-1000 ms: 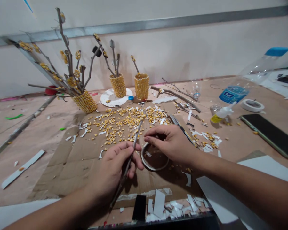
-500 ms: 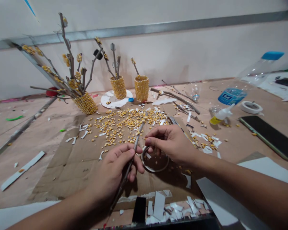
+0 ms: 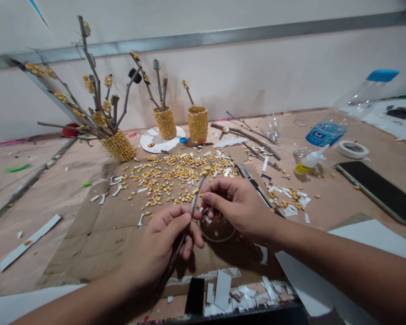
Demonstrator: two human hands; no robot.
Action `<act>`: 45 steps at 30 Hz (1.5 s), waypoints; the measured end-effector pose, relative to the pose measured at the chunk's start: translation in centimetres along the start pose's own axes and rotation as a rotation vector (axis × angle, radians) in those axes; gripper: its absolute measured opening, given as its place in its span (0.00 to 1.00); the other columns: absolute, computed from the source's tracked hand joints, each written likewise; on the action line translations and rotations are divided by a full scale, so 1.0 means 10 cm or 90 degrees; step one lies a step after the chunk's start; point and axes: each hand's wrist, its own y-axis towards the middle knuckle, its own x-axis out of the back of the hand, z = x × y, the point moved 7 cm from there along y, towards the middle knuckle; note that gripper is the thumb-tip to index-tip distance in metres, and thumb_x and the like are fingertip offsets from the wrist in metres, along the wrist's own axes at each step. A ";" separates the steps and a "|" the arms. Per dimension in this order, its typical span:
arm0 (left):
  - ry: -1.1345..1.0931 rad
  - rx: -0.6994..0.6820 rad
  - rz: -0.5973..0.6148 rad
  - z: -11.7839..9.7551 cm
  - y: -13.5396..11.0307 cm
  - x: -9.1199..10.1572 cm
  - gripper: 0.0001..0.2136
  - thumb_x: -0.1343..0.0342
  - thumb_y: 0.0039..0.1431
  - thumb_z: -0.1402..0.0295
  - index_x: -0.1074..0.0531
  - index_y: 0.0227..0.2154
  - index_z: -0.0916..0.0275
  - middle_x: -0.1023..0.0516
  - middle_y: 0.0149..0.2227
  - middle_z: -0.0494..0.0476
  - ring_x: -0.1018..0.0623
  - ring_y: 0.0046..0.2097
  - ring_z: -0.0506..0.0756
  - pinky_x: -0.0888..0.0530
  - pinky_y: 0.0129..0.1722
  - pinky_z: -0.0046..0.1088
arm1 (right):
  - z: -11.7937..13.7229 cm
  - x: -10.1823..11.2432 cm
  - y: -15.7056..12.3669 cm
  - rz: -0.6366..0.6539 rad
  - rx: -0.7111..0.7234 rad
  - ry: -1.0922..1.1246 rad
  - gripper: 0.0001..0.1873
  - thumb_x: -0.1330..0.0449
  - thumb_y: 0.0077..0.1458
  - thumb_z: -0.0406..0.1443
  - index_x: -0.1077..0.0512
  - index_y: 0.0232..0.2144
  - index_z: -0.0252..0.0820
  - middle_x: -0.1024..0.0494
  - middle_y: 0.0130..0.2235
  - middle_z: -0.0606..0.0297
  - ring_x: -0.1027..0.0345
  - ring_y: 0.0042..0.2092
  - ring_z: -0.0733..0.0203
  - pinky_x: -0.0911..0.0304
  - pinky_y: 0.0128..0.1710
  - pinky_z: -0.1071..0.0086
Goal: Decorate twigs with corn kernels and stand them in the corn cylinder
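My left hand (image 3: pixel 171 234) is closed around a thin twig (image 3: pixel 196 193), which slants up and away between thumb and fingers. Near the twig's far tip sits a small yellow cluster that looks like corn kernels. My right hand (image 3: pixel 232 201) is pinched right beside the twig. Whatever its fingertips hold is too small to make out. Below the right hand lies a round, thin-rimmed ring or dish (image 3: pixel 219 241), partly covered by the fingers. Loose corn kernels (image 3: pixel 169 174) are scattered over the brown cardboard (image 3: pixel 98 234) just beyond both hands.
Corn-covered cups (image 3: pixel 198 125) holding twigs stand at the back, one tilted (image 3: pixel 118 146). A utility knife (image 3: pixel 253 180), glue bottle (image 3: pixel 311 160), plastic bottle (image 3: pixel 328 131), tape roll (image 3: pixel 352 149) and phone (image 3: pixel 379 189) lie to the right. Paper scraps (image 3: pixel 223 289) litter the front.
The right hand has shifted slightly toward the twig, and more of the utility knife shows behind it. The left hand keeps its hold; the whole view has moved a little.
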 end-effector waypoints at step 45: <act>-0.137 -0.038 -0.051 -0.10 0.04 0.11 0.09 0.39 0.66 0.62 0.23 0.40 0.64 0.36 0.21 0.43 0.50 0.18 0.42 0.46 0.15 0.12 | -0.20 0.00 0.43 0.077 0.200 -0.780 0.16 0.41 0.66 0.29 0.13 0.45 0.45 0.20 0.39 0.56 0.30 0.42 0.53 0.42 0.40 0.63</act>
